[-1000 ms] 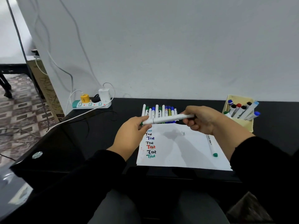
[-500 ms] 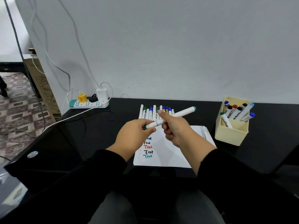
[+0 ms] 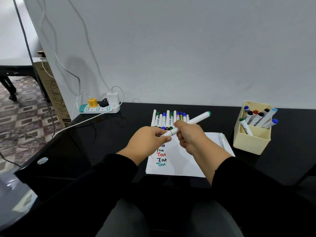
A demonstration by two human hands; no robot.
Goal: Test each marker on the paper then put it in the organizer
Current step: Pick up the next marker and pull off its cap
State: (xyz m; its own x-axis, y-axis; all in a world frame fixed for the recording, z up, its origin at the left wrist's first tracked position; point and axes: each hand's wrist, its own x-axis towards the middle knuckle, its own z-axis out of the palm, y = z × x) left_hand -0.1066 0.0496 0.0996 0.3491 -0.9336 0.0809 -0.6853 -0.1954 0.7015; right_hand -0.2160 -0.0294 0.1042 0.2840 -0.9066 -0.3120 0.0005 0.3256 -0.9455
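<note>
Both of our hands meet over the middle of the black desk (image 3: 109, 144) in the head view. Our left hand (image 3: 148, 140) is curled, thumb and forefinger pinched on the near, lower end of a white marker (image 3: 196, 119). Our right hand (image 3: 189, 136) is closed around the barrel just beyond that pinch, so the two hands are almost touching. From there the marker slants up and away to the right, and its far end shows green. We cannot tell whether the cap is seated or partly pulled, because the left fingers cover that end.

Under the hands lies the paper (image 3: 177, 161), toward the near edge of the desk. Down its left side runs a column of the word "Test" in black, red and green ink; the top entries are hidden by our left hand. Another white marker (image 3: 222, 140) lies on the paper's far right corner.

Beyond the paper, toward the back edge by the wall, a row of markers (image 3: 166, 119) lies side by side with white barrels and green or blue ends.

At the back right of the desk stands the cream organizer (image 3: 251, 142), well apart from our hands. Several markers lean inside it, caps up, in blue, black, red, green and light blue.

At the back left corner sits a white power strip (image 3: 99, 109) with a yellow plug and a white charger in it, and a white cable (image 3: 82, 123) trails across the desk's left edge.
</note>
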